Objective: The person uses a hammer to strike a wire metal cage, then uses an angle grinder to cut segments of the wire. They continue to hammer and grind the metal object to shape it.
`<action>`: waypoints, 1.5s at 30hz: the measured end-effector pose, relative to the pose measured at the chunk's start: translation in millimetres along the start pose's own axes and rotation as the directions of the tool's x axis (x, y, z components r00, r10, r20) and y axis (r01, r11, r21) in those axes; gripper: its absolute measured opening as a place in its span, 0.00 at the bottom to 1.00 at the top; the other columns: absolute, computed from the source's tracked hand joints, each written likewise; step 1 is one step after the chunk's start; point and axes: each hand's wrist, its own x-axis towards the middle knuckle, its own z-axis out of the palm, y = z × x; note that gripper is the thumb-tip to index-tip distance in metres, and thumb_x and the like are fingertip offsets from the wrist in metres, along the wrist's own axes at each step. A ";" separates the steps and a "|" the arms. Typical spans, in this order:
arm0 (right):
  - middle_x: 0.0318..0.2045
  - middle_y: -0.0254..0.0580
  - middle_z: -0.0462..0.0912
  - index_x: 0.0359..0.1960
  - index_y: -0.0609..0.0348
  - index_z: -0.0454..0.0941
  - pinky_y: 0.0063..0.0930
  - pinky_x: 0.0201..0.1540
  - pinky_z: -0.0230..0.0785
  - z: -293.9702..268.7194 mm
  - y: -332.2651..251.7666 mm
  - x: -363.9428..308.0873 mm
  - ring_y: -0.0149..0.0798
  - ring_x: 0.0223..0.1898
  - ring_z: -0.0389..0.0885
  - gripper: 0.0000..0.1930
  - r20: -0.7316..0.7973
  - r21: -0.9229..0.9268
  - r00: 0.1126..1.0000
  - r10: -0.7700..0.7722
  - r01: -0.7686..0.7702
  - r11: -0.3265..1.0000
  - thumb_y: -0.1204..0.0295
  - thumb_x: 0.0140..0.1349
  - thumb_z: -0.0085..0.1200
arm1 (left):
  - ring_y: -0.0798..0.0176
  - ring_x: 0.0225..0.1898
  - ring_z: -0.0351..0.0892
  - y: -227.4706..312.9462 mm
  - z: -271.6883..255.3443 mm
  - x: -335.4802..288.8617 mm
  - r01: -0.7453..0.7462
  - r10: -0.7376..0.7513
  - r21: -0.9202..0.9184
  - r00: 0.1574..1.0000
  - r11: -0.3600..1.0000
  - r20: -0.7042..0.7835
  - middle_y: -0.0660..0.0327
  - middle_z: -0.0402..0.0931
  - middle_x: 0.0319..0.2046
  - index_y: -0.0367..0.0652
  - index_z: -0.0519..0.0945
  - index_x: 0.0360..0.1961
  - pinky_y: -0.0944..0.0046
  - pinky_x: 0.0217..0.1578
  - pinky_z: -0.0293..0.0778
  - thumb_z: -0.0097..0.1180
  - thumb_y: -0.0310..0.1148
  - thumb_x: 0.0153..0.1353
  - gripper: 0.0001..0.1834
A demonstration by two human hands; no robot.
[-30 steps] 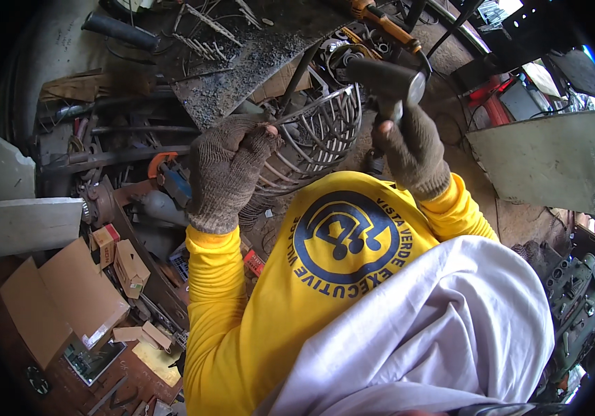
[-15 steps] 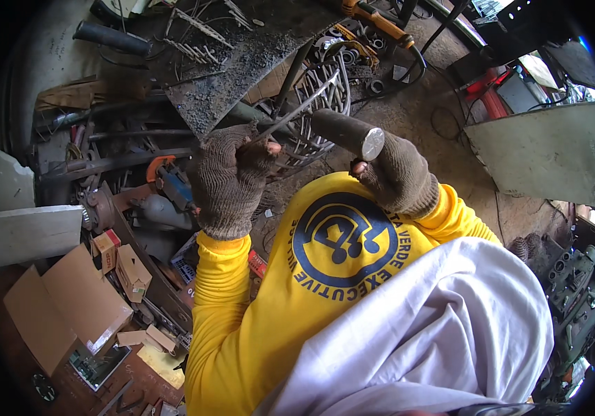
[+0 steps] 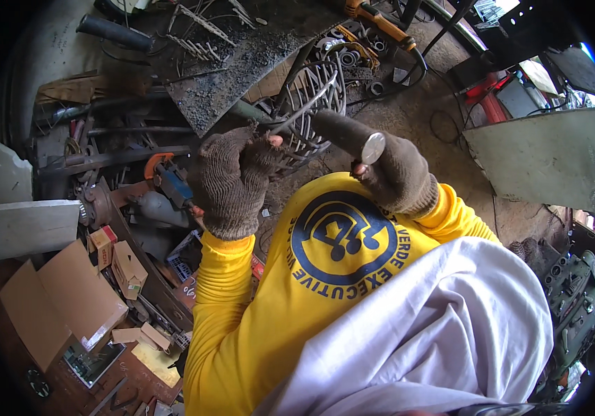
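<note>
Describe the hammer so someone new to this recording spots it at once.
Find the large yellow shirt at the picture's centre, then follow its right sleeve to the gloved right hand. In its grip is the hammer, beside a thin-barred metal cage. Its thick, dark cylindrical head with a pale round face sets it apart.

Cluttered at lower left with an open cardboard box [image 3: 75, 291] near smaller boxes [image 3: 130, 270], at top with an orange power tool [image 3: 383, 26], and at right with a pale panel [image 3: 544, 156].

Metal workshop: hammer [image 3: 345, 132], orange power tool [image 3: 383, 24], gritty table [image 3: 207, 97].
</note>
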 end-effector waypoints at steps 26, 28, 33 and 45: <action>0.57 0.51 0.76 0.63 0.67 0.66 0.30 0.52 0.70 -17.8 -28.4 11.2 0.39 0.50 0.79 0.25 -0.152 0.109 0.987 -0.049 0.066 0.992 0.63 0.71 0.51 | 0.59 0.25 0.81 -2.9 -3.3 20.9 0.197 -0.206 -0.220 0.978 0.955 -0.017 0.59 0.81 0.22 0.40 0.85 0.28 0.61 0.29 0.73 0.67 0.48 0.60 0.19; 0.61 0.53 0.75 0.65 0.69 0.63 0.31 0.57 0.67 -14.7 -29.5 13.5 0.41 0.58 0.77 0.27 -0.085 0.155 0.994 -0.072 0.084 0.984 0.62 0.73 0.48 | 0.57 0.23 0.81 -1.7 -3.1 21.5 0.156 -0.169 -0.202 0.985 0.967 -0.045 0.59 0.82 0.21 0.41 0.86 0.28 0.61 0.26 0.72 0.67 0.49 0.59 0.20; 0.34 0.54 0.84 0.46 0.59 0.76 0.43 0.38 0.75 -3.3 -31.1 23.3 0.54 0.36 0.84 0.16 -0.062 0.069 0.996 0.065 -0.061 0.996 0.63 0.62 0.60 | 0.58 0.23 0.81 2.4 -1.9 25.2 0.096 -0.096 -0.036 0.995 0.995 -0.011 0.59 0.82 0.22 0.42 0.86 0.28 0.62 0.26 0.73 0.66 0.51 0.59 0.21; 0.42 0.48 0.84 0.54 0.65 0.75 0.37 0.43 0.74 -6.4 -56.2 11.3 0.45 0.37 0.83 0.17 -0.139 0.127 0.989 -0.052 0.070 0.989 0.69 0.67 0.52 | 0.53 0.26 0.78 8.8 -16.4 8.4 0.111 -0.130 -0.273 0.990 0.956 -0.055 0.55 0.78 0.24 0.41 0.83 0.28 0.59 0.31 0.71 0.64 0.47 0.63 0.19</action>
